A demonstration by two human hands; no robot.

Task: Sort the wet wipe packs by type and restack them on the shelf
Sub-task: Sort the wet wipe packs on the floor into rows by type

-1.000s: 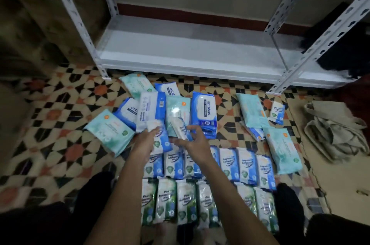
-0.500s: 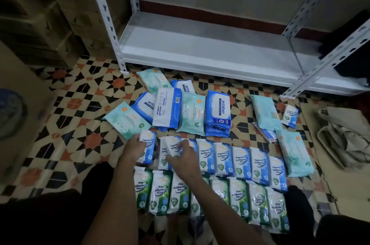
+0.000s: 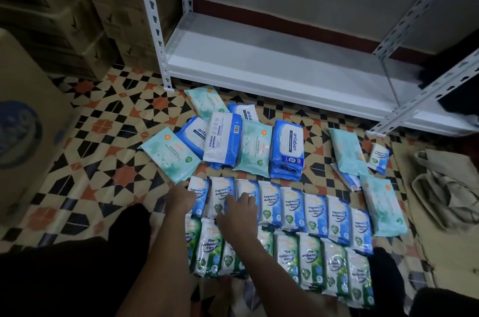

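Head view, left hand (image 3: 182, 196) flat beside blue packs (image 3: 290, 206), right hand (image 3: 241, 215) flat on them

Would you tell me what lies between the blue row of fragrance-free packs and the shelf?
In the head view, loose antabax packs and pale teal packs lie on patterned floor between that row and the shelf.

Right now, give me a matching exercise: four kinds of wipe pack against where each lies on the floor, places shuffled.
Things:
1. green pine packs
2. blue fragrance packs
3. antabax stack
4. lone small pack

Places:
A. row under both hands
B. far right, near the shelf post
C. row nearest the person
D. in the loose pile behind the rows

Pairs: 1-C, 2-A, 3-D, 4-B
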